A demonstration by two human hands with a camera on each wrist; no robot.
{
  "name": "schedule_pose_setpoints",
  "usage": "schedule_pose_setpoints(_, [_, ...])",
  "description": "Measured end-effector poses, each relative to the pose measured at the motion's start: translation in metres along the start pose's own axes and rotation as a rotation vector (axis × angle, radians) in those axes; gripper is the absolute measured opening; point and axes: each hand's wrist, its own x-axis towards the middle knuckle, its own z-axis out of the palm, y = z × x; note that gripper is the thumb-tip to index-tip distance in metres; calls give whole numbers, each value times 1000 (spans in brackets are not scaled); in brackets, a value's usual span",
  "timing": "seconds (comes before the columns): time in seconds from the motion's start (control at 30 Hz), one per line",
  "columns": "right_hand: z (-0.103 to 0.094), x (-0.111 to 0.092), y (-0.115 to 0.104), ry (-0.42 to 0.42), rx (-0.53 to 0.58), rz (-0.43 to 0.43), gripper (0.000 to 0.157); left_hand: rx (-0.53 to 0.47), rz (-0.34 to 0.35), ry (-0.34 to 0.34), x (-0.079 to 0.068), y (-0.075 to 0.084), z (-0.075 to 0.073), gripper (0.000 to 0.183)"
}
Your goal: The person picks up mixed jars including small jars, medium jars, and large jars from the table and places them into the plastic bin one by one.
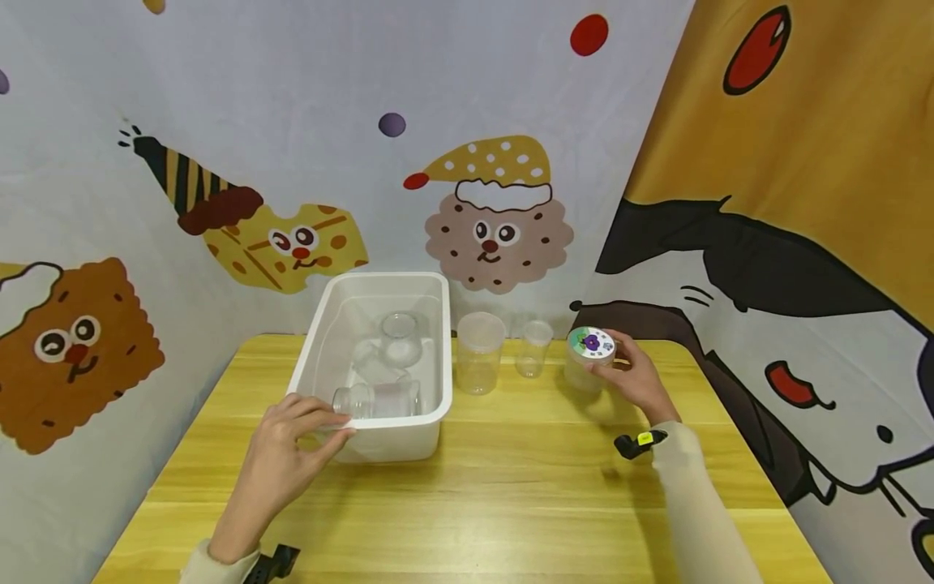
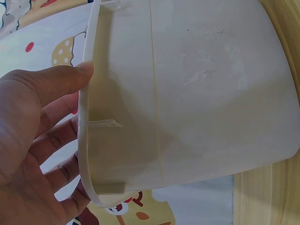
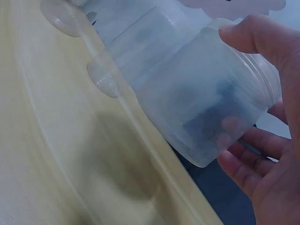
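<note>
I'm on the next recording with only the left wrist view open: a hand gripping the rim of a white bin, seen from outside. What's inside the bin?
Observer: Clear containers, one of them lying on its side along the near wall of the bin.

Reviewer: And where is the right hand?

Observer: Off to the right of the bin, holding a clear jar with a colourful printed top.

Reviewer: Is anything standing between that jar and the bin?

Observer: Yes, two clear cups on the table: a larger cup beside the bin and a smaller cup nearer the jar.
</note>
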Motion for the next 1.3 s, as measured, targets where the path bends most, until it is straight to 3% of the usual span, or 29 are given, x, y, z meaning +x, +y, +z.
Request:
schedule_pose_setpoints(1.07, [-10,-1,-59,-41,-35,-169,80,1,2,-4,1,1,0,27])
schedule_pose_setpoints(1.3, [-10,-2,-76,-62,-41,-162,81,-1,-1,-5,0,1,0,26])
